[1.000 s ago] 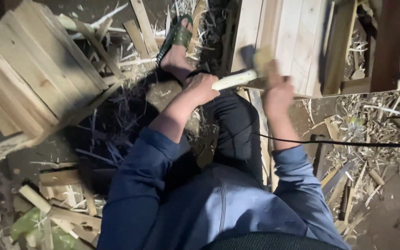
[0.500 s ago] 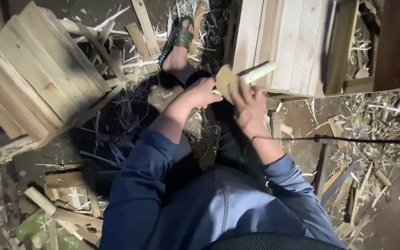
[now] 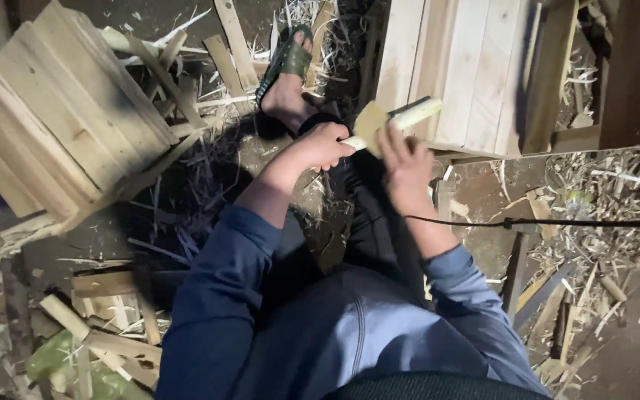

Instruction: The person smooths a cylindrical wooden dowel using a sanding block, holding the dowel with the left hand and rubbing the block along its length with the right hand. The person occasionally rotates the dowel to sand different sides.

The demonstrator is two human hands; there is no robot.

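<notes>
Two hands work one pale stick (image 3: 409,117): the left hand (image 3: 325,146) grips its near end, the right hand (image 3: 407,159) pinches a small wood block (image 3: 371,122) against it, above the stacked planks (image 3: 453,67); shavings litter the ground, shaping apparently unfinished.

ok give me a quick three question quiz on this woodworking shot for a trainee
1. True or false: the left hand grips one end of the pale stick.
2. What does the right hand touch? A) small wood block B) green sandal C) black cord
3. Fill in: the stack of planks lies on the person's ____ side.

Key: 1 true; 2 A; 3 left.
</notes>
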